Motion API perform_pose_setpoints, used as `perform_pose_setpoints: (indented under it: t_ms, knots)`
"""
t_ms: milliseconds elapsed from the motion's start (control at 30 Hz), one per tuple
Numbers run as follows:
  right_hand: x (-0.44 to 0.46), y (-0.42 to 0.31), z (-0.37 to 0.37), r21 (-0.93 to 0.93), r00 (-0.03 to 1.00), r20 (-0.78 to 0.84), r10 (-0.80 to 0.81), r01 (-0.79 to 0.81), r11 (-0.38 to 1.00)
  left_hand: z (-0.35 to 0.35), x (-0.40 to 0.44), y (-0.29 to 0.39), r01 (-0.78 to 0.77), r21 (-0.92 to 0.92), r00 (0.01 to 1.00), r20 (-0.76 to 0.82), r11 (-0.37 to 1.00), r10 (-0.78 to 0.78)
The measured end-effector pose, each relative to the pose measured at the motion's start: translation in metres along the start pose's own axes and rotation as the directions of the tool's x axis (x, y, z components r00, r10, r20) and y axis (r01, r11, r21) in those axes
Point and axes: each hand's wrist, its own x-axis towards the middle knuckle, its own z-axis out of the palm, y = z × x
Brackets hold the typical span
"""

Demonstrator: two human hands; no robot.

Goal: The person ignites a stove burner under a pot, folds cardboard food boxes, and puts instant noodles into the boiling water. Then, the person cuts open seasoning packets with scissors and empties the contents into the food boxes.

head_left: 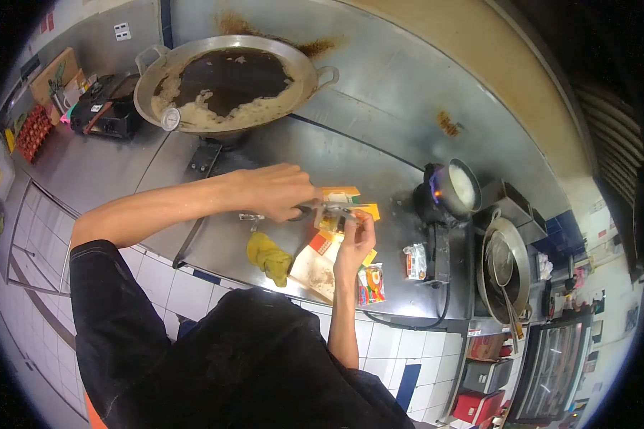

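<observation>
My left hand [283, 191] reaches across from the left, fingers closed round the dark handle of a pair of scissors [303, 214]. The metal blades point right, toward my right hand [359, 236], whose fingers pinch a small packet at the blades. The packet's exact kind is too small to make out. Beneath both hands lies an open cardboard box [315, 270] with orange, yellow and red flaps. A yellow-green cloth [268, 259] lies crumpled to its left, and a colourful packet [371, 284] rests at its right edge.
A large wok of dark oil [229, 82] with a dial thermometer [170, 119] stands at the back left. On the right, a pot [459, 187] sits over a blue flame. Beside it are a white packet [415, 262] and a wok with a strainer [501, 261].
</observation>
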Motion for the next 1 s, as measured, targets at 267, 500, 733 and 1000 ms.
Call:
perform_pose_setpoints:
  t_ms: [267,500,733,1000]
  knots:
    - [0.000,0.010,-0.002,0.100,1.000,-0.014,-0.005,0.006,0.995,-0.008,0.005,0.003,0.139,0.034,0.951,0.273,0.990,-0.143]
    - [-0.001,0.007,0.001,0.048,0.999,-0.033,0.017,-0.016,0.999,-0.002,0.015,-0.001,0.021,0.056,0.992,0.120,0.998,-0.028]
    - [0.000,0.016,-0.001,0.093,0.998,-0.028,0.053,-0.050,0.994,0.010,0.019,-0.007,-0.015,0.008,0.999,0.046,1.000,0.015]
    - [0.005,0.021,0.007,0.137,0.998,-0.002,0.058,-0.057,0.989,0.005,0.022,-0.004,0.049,0.009,0.994,0.098,0.999,-0.050]
